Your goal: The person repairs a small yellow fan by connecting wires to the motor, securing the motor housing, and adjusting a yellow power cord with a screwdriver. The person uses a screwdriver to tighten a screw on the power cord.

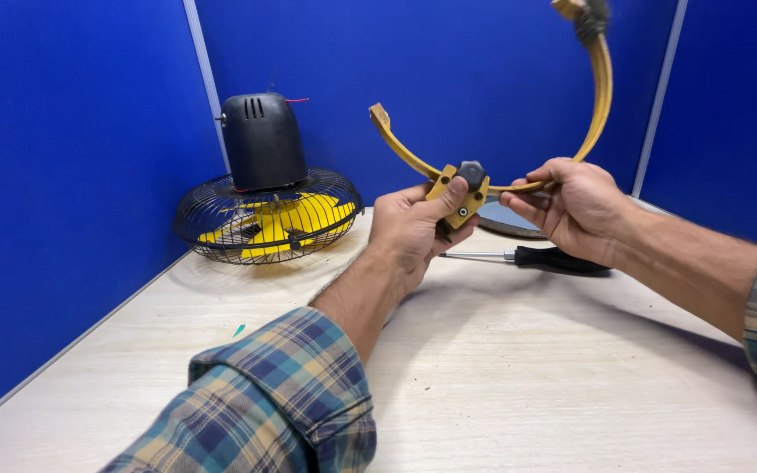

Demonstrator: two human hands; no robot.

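Above the bench (519,385), my left hand (409,232) and right hand (571,206) both grasp the yellow bracket (602,88); I'd steady it, thumb on the black knob (470,173)

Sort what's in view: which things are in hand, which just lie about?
In hand:
- curved yellow metal bracket, held by the left hand and right hand
- black knob on its centre block

Lying about:
- black-handled screwdriver
- black-and-yellow caged fan
- round grey plate
- pale wooden table

Caged yellow fan (266,206), screwdriver (536,257) on pale table (519,385).
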